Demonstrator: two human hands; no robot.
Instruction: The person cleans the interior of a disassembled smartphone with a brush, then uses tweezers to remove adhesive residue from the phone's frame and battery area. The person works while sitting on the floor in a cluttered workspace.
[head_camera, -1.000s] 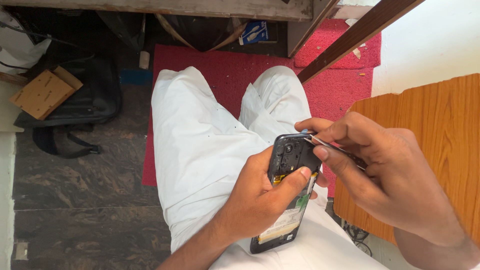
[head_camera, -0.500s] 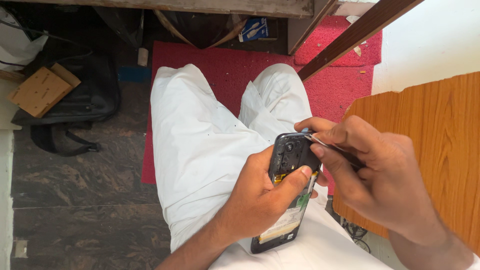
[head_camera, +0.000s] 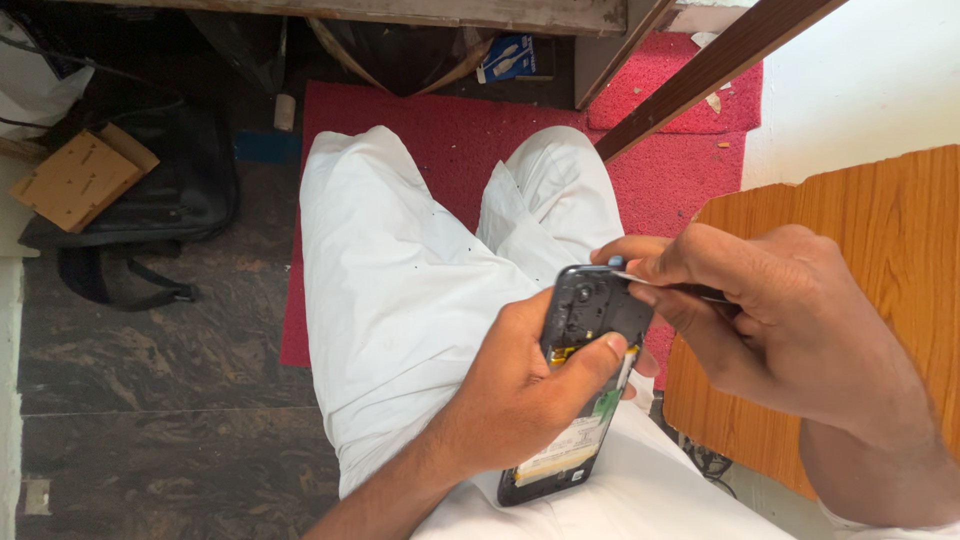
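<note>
Low in the middle of the frame, the left hand (head_camera: 520, 400) gripped an opened phone (head_camera: 580, 380), its fingers wrapped round the body and the thumb pressed across the dark upper half. The phone stood tilted, top end up toward the right, its back cover off so that the black inner frame, the camera hole and a pale battery label showed. It was held just above the lap, over white trousers (head_camera: 400, 290).

The right hand (head_camera: 780, 320), at the right of the frame, had its fingers pinched shut on a thin metal tool (head_camera: 670, 288), whose tip touched the phone's top edge.

A wooden desk (head_camera: 880, 240) filled the right side behind that hand. A red mat (head_camera: 440, 130) lay on the floor beneath the knees. At the upper left a black bag (head_camera: 170, 200) rested on the dark floor, with a small cardboard box (head_camera: 80, 178) against it.
</note>
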